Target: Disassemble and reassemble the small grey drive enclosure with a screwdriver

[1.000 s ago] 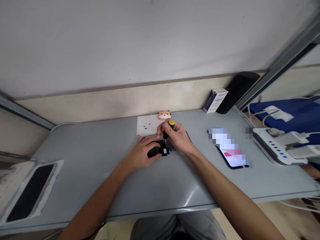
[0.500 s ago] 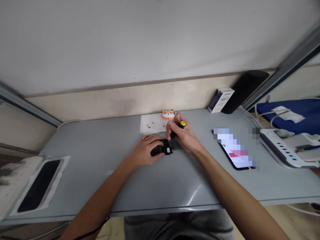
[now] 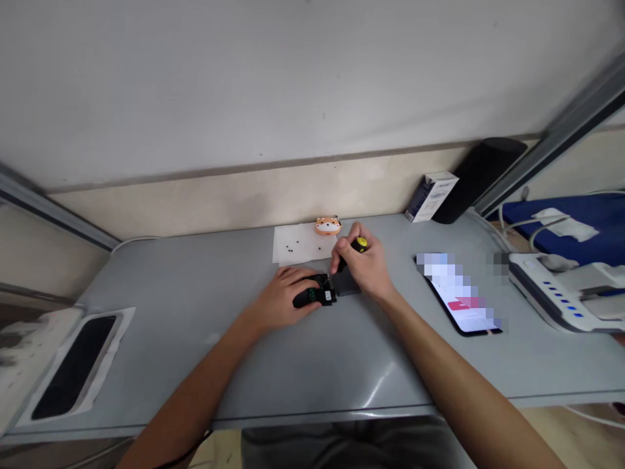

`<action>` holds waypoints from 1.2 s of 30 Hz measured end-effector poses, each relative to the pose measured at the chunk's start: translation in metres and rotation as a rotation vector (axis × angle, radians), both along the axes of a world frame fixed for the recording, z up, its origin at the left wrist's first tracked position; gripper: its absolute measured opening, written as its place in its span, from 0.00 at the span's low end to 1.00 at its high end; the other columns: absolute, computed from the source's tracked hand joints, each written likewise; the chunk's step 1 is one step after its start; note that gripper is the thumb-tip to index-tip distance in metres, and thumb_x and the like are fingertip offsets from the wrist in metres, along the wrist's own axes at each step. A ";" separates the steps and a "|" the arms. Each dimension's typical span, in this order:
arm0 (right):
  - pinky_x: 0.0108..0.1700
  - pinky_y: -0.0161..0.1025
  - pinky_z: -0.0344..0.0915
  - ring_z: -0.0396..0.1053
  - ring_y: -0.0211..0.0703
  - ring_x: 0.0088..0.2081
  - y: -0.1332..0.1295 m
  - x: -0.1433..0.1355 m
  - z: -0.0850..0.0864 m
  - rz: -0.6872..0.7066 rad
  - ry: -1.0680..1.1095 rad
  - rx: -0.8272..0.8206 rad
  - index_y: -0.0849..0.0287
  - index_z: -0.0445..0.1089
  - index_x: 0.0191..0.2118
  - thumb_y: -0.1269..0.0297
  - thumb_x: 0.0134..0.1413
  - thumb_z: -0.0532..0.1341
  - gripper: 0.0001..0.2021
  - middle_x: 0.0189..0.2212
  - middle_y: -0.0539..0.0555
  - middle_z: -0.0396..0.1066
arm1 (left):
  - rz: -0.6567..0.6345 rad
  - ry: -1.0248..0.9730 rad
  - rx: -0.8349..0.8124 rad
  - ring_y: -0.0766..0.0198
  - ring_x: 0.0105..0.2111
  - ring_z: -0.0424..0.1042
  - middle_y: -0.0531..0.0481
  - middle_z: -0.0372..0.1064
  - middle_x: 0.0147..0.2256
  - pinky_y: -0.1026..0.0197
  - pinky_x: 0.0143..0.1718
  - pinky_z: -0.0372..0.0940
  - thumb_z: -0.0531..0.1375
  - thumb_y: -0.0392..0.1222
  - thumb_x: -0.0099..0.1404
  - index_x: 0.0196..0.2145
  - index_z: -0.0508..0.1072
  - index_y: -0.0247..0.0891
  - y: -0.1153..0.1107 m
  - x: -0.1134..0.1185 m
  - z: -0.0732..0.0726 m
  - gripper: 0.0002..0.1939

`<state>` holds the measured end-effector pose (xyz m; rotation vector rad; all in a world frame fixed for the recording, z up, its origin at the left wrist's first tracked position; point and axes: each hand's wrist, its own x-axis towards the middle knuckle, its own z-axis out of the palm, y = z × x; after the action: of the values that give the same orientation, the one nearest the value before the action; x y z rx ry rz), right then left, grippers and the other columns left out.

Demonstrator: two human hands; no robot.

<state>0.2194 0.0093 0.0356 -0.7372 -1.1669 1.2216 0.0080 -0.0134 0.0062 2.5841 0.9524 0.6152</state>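
My left hand [image 3: 283, 296] is closed round a small black electronic device [image 3: 307, 297] with a bare green circuit board and a pale label, pressing it against the table. My right hand [image 3: 364, 260] grips a screwdriver [image 3: 360, 244] with a black and yellow handle, tilted so its thin shaft points down-left at the device. Under the right hand lies a flat dark grey piece [image 3: 346, 283], partly covered by the fingers. Behind both hands, several tiny dark screws [image 3: 290, 249] are scattered on a white sheet of paper [image 3: 305, 256].
An orange-and-white animal-faced case [image 3: 328, 225] sits at the paper's back edge. A lit phone [image 3: 459, 299] lies to the right, beside a white power strip [image 3: 561, 293]. A small carton [image 3: 430, 195] and a black cylinder [image 3: 478, 179] stand at the back right. Far left is a dark phone-like slab [image 3: 75, 365].
My right hand has shifted slightly right, and the screwdriver now leans more, with its shaft showing at the device. The left hand keeps its hold in nearly the same place.
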 end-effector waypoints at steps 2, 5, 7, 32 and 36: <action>0.24 0.38 0.61 0.62 0.37 0.18 0.000 -0.002 0.000 -0.001 0.029 0.019 0.51 0.58 0.29 0.35 0.58 0.65 0.26 0.17 0.42 0.60 | 0.008 0.014 -0.019 0.53 0.56 0.74 0.45 0.76 0.56 0.45 0.61 0.64 0.64 0.45 0.71 0.48 0.77 0.43 0.000 0.000 0.001 0.09; 0.27 0.40 0.64 0.62 0.39 0.21 0.000 -0.006 0.005 0.047 0.099 -0.013 0.52 0.67 0.36 0.31 0.63 0.54 0.27 0.20 0.44 0.59 | 0.028 0.032 -0.035 0.51 0.58 0.73 0.44 0.74 0.58 0.44 0.63 0.63 0.65 0.45 0.71 0.48 0.78 0.44 0.000 0.000 0.002 0.10; 0.31 0.41 0.67 0.65 0.40 0.26 0.001 -0.007 0.008 0.056 0.099 -0.045 0.53 0.70 0.39 0.31 0.61 0.57 0.27 0.24 0.47 0.64 | 0.033 0.042 -0.043 0.51 0.58 0.73 0.45 0.75 0.58 0.44 0.63 0.63 0.65 0.46 0.71 0.47 0.78 0.44 0.000 -0.001 0.003 0.09; 0.28 0.38 0.62 0.62 0.37 0.22 0.003 -0.006 0.001 -0.019 0.132 -0.024 0.52 0.63 0.33 0.33 0.60 0.60 0.25 0.20 0.43 0.59 | 0.053 0.033 0.054 0.53 0.57 0.74 0.45 0.75 0.57 0.47 0.60 0.67 0.64 0.46 0.72 0.50 0.77 0.43 0.004 -0.002 -0.009 0.11; 0.36 0.40 0.67 0.67 0.39 0.30 0.002 -0.004 0.008 0.078 0.234 -0.110 0.52 0.72 0.36 0.39 0.58 0.65 0.20 0.29 0.49 0.67 | 0.057 0.036 0.080 0.53 0.57 0.74 0.45 0.76 0.57 0.47 0.60 0.67 0.64 0.46 0.73 0.50 0.77 0.43 0.004 -0.002 -0.011 0.11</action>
<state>0.2156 0.0114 0.0433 -0.6151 -0.9493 1.4062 0.0055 -0.0092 -0.0051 2.6544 1.0368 0.6366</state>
